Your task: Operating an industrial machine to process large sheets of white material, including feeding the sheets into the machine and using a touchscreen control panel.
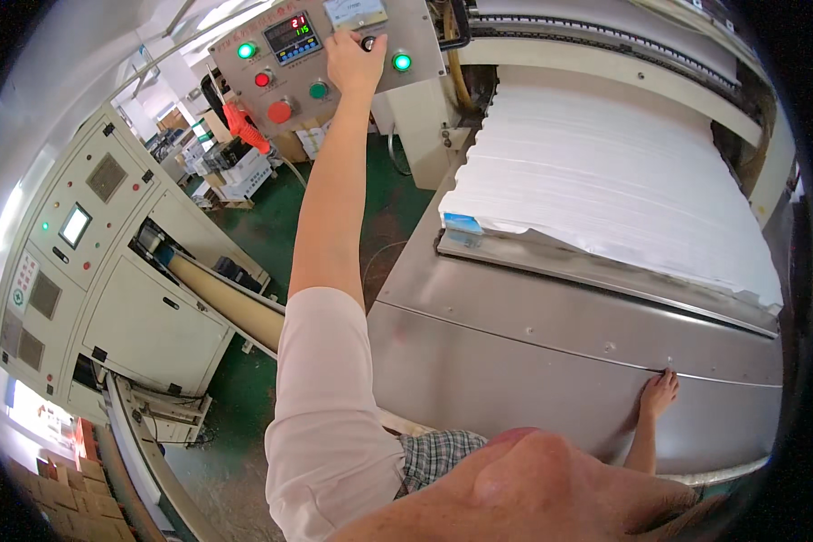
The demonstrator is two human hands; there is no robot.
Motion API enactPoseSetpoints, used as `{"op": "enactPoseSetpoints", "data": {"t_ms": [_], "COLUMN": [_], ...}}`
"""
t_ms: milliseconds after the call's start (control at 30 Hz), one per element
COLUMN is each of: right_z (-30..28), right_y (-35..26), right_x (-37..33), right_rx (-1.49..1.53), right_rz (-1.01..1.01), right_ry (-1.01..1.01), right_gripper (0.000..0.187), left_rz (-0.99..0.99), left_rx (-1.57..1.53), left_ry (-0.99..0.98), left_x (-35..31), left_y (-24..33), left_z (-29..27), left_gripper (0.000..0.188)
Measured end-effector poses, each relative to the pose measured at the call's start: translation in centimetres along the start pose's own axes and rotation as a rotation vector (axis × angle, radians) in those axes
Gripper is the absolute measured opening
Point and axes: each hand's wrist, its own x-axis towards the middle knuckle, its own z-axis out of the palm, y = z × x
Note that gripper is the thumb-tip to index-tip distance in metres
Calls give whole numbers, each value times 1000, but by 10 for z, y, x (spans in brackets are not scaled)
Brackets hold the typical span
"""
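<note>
My left hand (352,65) reaches up to a grey control panel (239,61), its thumb and fingers closed around a small black knob (368,43). Beside it on the panel are a digital display (292,38), a lit green button (403,61) and a large red push button (280,111). My right hand (661,394) rests on the bare metal table (551,379), fingertips at the seam between two plates, holding nothing. Beyond that hand, a wide white sheet (605,172) in wavy layers comes out of the machine onto the metal bed, with a blue patch (462,222) at its near left corner.
A beige machine cabinet (144,316) with a small screen stands at the left, and a long roller (226,298) extends from it. An orange-red tool (244,128) hangs under the panel. Cardboard boxes (72,497) are stacked at the lower left. The floor (244,388) is green.
</note>
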Motion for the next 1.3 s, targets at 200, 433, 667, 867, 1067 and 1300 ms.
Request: {"op": "enactPoseSetpoints", "data": {"t_ms": [200,433,667,867,1067,1300], "right_z": [-6,-6,-5,-11,-14,-16], "right_y": [-3,-4,-4,-8,-9,-11], "right_x": [-3,-3,-1,-2,-3,-3], "right_rx": [24,-1,-1,11,8,11], "right_rz": [-6,-23,-11,10,11,11], "right_ry": [-1,12,-34,-41,-49,-60], "right_gripper": [34,35,35,36,37,37], "left_rz": [-3,-10,-19,-1,-5,-5], "left_rx": [9,-2,18,6,7,23], "left_ry": [-6,-17,-25,-13,-21,-18], "left_x": [2,1,1,1,1,0], "left_y": [-3,-3,-3,-3,-4,-3], "left_z": [1,1,0,0,0,-1], "left_gripper": [43,44,44,44,44,45]}}
